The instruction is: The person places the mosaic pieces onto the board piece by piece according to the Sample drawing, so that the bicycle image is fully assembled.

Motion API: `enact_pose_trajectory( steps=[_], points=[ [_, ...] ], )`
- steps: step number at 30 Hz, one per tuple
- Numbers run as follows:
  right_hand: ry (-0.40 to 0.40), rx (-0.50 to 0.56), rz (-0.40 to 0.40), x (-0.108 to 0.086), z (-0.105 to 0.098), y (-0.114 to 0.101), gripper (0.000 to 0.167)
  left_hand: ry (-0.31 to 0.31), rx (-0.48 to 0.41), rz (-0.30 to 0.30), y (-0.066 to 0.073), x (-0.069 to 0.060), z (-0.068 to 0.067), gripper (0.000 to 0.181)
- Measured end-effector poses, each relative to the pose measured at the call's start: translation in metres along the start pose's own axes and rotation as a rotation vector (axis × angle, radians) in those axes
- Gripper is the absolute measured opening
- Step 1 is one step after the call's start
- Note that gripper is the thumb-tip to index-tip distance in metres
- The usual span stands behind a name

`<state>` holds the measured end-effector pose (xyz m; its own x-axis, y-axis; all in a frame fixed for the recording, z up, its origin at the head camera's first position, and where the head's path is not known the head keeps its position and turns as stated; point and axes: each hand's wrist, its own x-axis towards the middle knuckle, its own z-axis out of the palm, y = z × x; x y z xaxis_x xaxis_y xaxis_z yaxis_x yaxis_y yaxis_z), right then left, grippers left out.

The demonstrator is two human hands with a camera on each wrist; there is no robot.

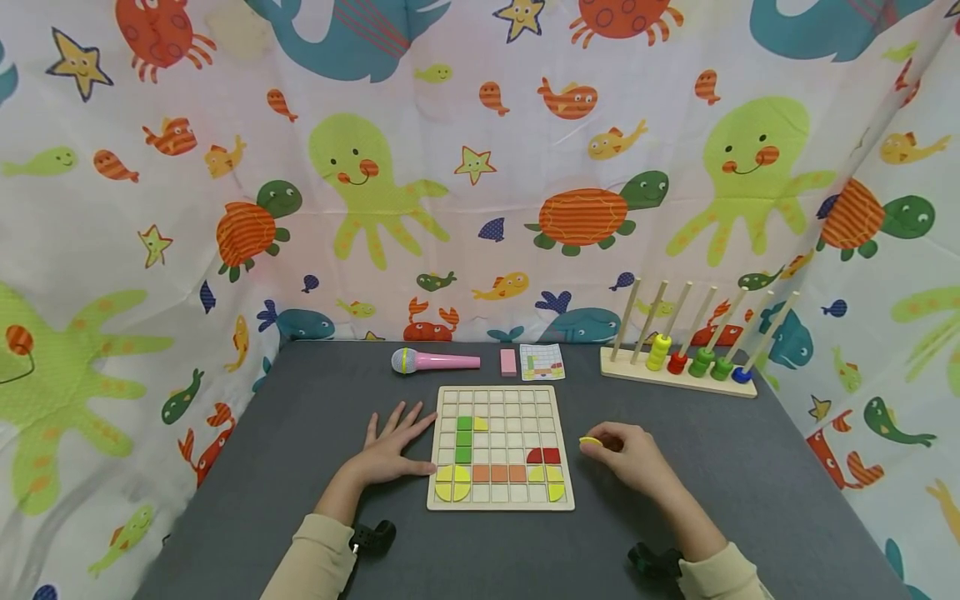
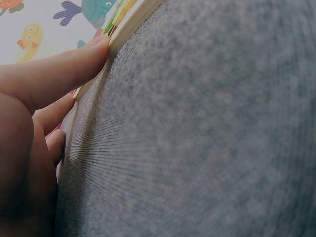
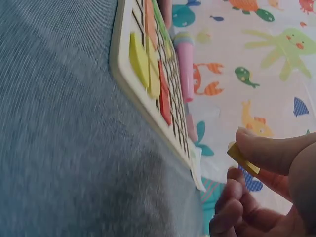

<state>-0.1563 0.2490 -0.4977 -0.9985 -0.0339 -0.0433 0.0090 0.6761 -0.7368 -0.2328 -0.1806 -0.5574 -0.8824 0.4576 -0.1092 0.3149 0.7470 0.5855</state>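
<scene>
A wooden grid board (image 1: 501,505) lies on the table with coloured tiles set in its squares. Green squares (image 1: 464,439) stand in a column at the left, orange squares (image 1: 499,473) form a row low down, and red tiles (image 1: 551,456) sit at the right. Yellow quarter-round tiles (image 1: 452,483) make a full circle at the lower left. My left hand (image 1: 390,450) has its fingers spread flat, the thumb touching the board's left edge. Right of the board, my right hand (image 1: 630,457) pinches a yellow tile (image 3: 243,159) between thumb and fingers, above the table.
Behind the board lie a pink toy microphone (image 1: 442,361), a pink block (image 1: 508,362) and a pattern card (image 1: 542,362). A peg stand (image 1: 678,379) with coloured rings stands at the back right. A printed sea-animal curtain (image 1: 480,242) borders the grey table (image 1: 300,433).
</scene>
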Motion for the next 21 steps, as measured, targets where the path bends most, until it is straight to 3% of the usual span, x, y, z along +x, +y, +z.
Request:
enact_pose_trajectory(
  steps=[10,17,21],
  points=[
    [-0.010,0.109,0.003,0.001,0.009,-0.017,0.019,-0.018,0.032,-0.039,-0.004,0.003,0.002,0.103],
    [-0.104,0.124,-0.117,-0.001,0.019,-0.019,0.024,-0.014,0.035,-0.034,-0.001,0.002,0.000,0.102],
    [-0.145,0.145,-0.122,-0.002,0.027,-0.021,0.024,-0.010,0.037,-0.022,0.003,0.001,-0.002,0.101]
  ],
)
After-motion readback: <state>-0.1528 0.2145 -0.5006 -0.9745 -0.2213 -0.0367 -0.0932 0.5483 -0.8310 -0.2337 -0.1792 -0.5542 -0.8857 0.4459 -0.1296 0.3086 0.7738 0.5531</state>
